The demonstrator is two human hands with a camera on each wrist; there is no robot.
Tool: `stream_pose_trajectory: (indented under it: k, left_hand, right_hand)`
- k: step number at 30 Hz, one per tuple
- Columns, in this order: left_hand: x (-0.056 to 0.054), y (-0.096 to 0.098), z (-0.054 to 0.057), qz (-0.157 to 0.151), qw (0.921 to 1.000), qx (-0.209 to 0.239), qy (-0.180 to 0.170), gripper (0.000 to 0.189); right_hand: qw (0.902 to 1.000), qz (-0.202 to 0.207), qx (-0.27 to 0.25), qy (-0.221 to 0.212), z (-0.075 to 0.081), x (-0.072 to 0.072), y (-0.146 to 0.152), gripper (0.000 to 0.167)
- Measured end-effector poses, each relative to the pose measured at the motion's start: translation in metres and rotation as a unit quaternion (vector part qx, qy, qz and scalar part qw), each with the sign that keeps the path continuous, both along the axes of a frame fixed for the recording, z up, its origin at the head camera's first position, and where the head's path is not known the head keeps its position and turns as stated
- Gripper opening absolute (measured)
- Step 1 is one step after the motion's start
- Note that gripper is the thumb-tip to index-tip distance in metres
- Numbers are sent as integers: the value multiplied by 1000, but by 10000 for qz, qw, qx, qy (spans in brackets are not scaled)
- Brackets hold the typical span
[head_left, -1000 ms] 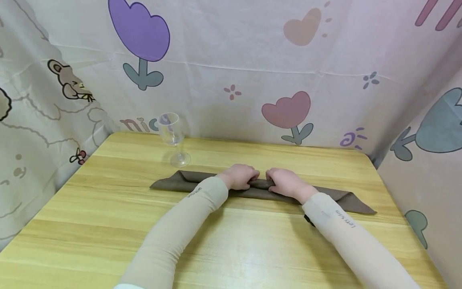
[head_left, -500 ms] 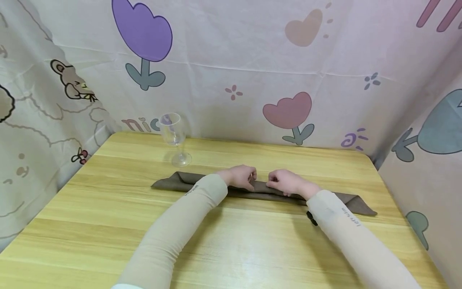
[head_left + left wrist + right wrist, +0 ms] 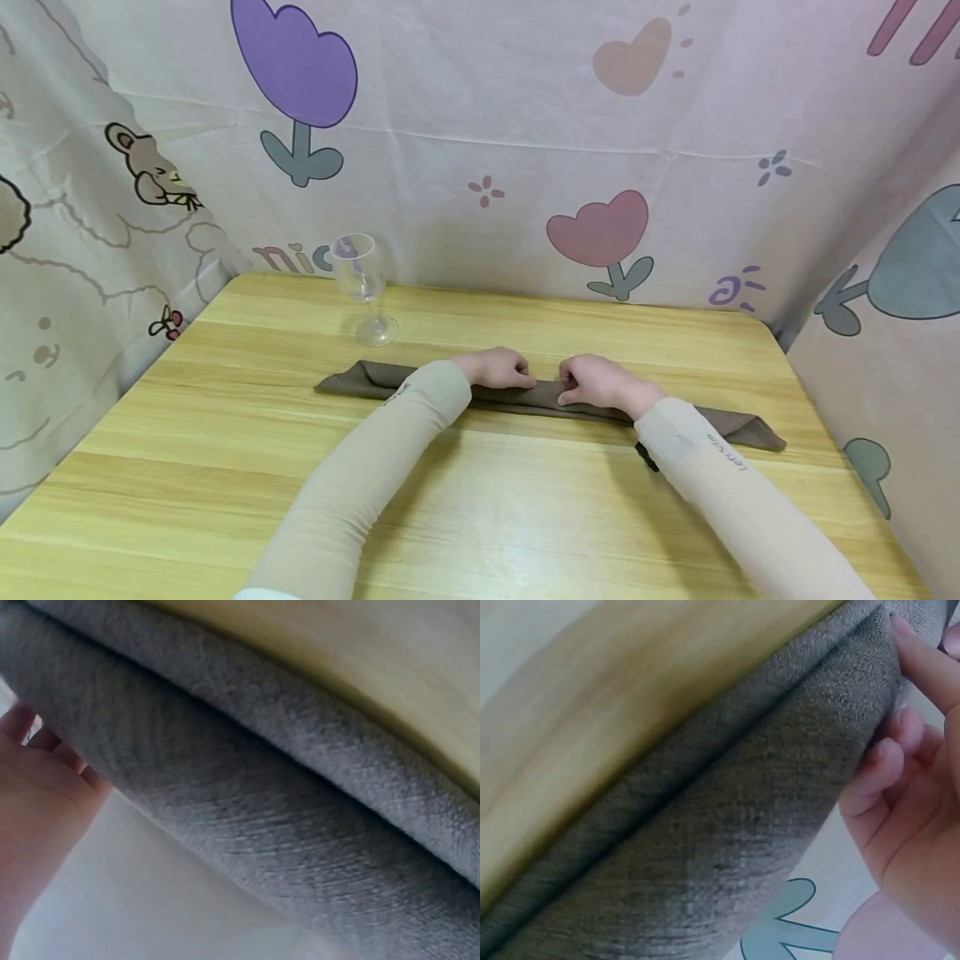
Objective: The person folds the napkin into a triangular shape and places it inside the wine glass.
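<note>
A grey-brown cloth napkin (image 3: 543,397), rolled into a long strip with pointed ends, lies across the table. My left hand (image 3: 498,367) grips its far edge just left of the middle. In the left wrist view that hand's fingers (image 3: 71,754) go behind the roll (image 3: 225,787), and their tips are hidden. Right of the middle, my right hand (image 3: 597,381) pinches the napkin with curled fingers. The right wrist view has its thumb (image 3: 922,660) on the cloth (image 3: 742,802) and the other fingers at the far side. A narrow stretch of napkin shows between the hands.
A clear wine glass (image 3: 363,281) stands upright behind the napkin's left part. The wooden table (image 3: 510,517) ends at a printed curtain (image 3: 465,100) at the back, with more curtain at both sides.
The hands have shifted their grip on the napkin, loosening and closing again. The rolled strip now looks narrower and its middle sits slightly nearer me. The glass has stayed put.
</note>
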State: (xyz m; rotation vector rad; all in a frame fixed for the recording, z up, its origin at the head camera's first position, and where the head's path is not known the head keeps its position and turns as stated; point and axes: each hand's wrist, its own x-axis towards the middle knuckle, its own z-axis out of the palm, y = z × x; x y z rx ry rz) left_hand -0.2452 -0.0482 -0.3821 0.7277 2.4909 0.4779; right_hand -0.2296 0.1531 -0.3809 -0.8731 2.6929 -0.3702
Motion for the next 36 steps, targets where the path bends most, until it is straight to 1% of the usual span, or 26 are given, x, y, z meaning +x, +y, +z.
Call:
stream_pose_trajectory:
  k: [4,6,9,12,14,15,18,22,24,29,31,33,36]
  left_hand:
    - [-3,0,2,-73,9998,144,-89,26]
    - [-5,1,1,-188,9997,177,-22,23]
    - [-5,4,0,-339,9992,154,157,18]
    - [-3,6,0,-426,9984,57,362,18]
    - [-2,8,0,-408,9984,35,393,18]
    - [-2,8,1,-390,9985,37,382,17]
    - [0,8,0,-277,9992,87,286,15]
    - [0,9,-2,-140,9994,135,287,19]
    - [0,10,-3,-133,9991,122,377,22]
    - [0,12,-1,-90,9976,-92,681,23]
    - [0,14,0,-49,9968,-168,782,23]
    - [0,14,0,-11,9961,-203,862,23]
    - [-1,15,0,79,9951,-168,974,21]
  right_hand:
    - [9991,15,-10,420,-2,3,1,23]
    - [9988,-9,-53,486,-3,3,2,23]
    - [9994,-55,-183,283,-3,2,2,22]
    - [9997,-73,-228,32,-2,0,2,22]
    - [9998,-83,-193,-38,-2,-1,2,22]
    - [9999,-55,-153,-5,-2,-1,2,21]
    - [9999,-7,-37,142,-1,0,0,20]
    - [9991,41,110,403,-1,2,-2,20]
    - [9987,13,227,453,-1,3,-1,19]
    - [9983,-185,458,305,1,1,4,16]
    - [9979,-214,506,337,2,0,6,16]
    - [9973,-169,506,507,2,1,7,16]
    - [9946,-144,416,939,0,1,8,15]
